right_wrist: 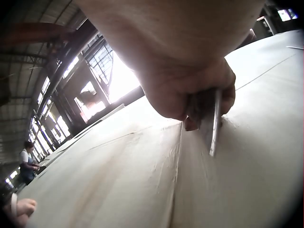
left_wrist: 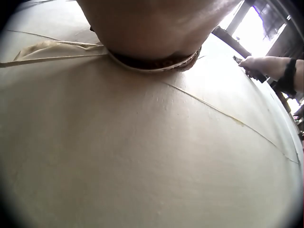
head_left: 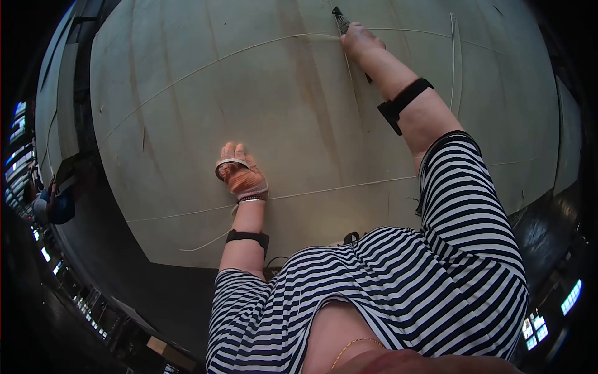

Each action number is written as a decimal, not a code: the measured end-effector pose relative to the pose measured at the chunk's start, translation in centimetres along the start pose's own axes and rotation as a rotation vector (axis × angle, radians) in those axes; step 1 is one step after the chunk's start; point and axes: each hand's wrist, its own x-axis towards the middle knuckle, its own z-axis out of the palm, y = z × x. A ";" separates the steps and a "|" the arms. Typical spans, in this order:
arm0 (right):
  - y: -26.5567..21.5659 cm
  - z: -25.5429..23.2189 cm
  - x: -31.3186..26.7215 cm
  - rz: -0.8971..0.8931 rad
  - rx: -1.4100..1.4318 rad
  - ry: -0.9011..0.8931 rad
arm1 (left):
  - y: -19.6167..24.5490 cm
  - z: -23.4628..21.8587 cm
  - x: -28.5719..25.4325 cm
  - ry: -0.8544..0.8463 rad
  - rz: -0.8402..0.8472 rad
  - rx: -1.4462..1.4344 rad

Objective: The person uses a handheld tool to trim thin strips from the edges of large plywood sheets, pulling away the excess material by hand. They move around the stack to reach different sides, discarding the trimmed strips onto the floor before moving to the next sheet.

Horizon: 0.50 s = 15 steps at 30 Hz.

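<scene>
Knife (right_wrist: pixel 212 124) sits clenched in my right hand (head_left: pixel 359 40), blade tip down on the veneer sheet (head_left: pixel 299 124), long axis along the seam running back toward me. My left hand (head_left: pixel 242 176), well nearer me, presses flat, grasping nothing.

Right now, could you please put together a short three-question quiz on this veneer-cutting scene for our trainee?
1. True or false: the right hand grips a blade with its tip against the veneer sheet.
2. What does the left hand do? A) lifts a corner of the sheet B) rests on the sheet, wearing an orange glove C) holds a second blade
3. Fill in: both forearms carry a black ____.

Key: 1 true; 2 B; 3 strap.
</scene>
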 end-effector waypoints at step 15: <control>5.5 5.5 -12.3 0.012 -0.030 -0.049 | 3.2 -2.9 0.8 -0.072 0.183 0.419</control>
